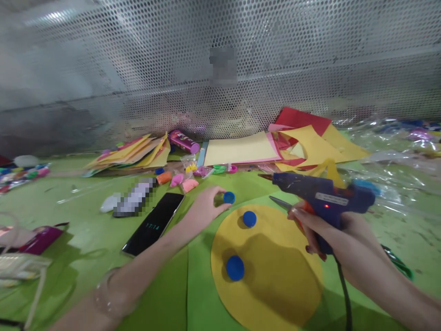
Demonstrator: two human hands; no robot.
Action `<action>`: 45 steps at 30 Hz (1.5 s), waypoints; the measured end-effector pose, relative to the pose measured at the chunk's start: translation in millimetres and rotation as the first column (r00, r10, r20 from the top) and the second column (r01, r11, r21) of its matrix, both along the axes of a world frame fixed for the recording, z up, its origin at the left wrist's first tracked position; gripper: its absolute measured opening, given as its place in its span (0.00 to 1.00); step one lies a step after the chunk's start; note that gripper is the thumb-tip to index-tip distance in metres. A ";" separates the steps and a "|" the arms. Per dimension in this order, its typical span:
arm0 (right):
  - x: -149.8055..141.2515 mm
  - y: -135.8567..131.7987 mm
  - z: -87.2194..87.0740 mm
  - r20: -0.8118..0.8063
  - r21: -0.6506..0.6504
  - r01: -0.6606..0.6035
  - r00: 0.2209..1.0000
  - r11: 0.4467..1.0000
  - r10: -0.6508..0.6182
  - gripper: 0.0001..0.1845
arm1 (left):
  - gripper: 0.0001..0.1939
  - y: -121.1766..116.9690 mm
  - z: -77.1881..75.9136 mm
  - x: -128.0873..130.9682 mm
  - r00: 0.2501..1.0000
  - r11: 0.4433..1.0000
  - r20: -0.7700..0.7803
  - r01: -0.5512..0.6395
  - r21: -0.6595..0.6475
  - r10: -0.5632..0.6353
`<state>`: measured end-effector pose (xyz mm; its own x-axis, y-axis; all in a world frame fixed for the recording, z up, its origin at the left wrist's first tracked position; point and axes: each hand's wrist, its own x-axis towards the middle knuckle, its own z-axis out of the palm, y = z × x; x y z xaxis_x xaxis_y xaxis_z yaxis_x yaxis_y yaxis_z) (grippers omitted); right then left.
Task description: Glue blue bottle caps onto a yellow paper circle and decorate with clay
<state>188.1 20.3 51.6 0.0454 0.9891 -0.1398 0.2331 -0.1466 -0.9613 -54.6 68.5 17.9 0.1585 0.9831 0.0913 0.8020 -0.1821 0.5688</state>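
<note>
My left hand (pixel 203 207) pinches a blue bottle cap (pixel 229 197) between thumb and fingers, its hollow side facing me. In my right hand (pixel 341 230) is a dark blue hot glue gun (pixel 303 186), lit by a small red light, with its nozzle pointing left above the work. A grey pointed blade (pixel 279 202) juts out by the right fingers; whether they hold it I cannot tell. Below lies a yellow paper circle (pixel 268 294) on green paper (pixel 200 294). One blue cap (pixel 250 219) sits near its top, and another blue cap (pixel 235 268) sits at its left.
Left of the sheet are a black phone (pixel 155 223) and another phone, blurred out (pixel 136 197). Behind lie small clay packets (pixel 189 185), a purple tube (pixel 184 141), and coloured paper (pixel 241 149). Plastic bags (pixel 389 161) and green-handled scissors (pixel 398 262) are on the right. The gun's cord (pixel 342 285) hangs downward.
</note>
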 end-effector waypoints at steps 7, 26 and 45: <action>-1.4 0.0 -2.9 0.005 -0.034 -0.005 1.000 0.999 0.006 0.23 | 0.15 -27.3 5.7 10.8 0.905 0.994 0.419 0.100 -0.038 -0.075; -22.1 -23.7 -9.1 0.275 -0.004 -0.106 0.956 0.994 0.103 0.14 | 0.14 -78.8 6.2 34.5 0.933 0.739 -0.146 0.352 0.574 -0.330; -29.3 -29.6 9.6 0.238 -0.050 0.019 0.971 0.999 -0.007 0.07 | 0.06 -80.5 0.2 40.3 0.933 0.528 -0.199 0.336 0.780 -0.299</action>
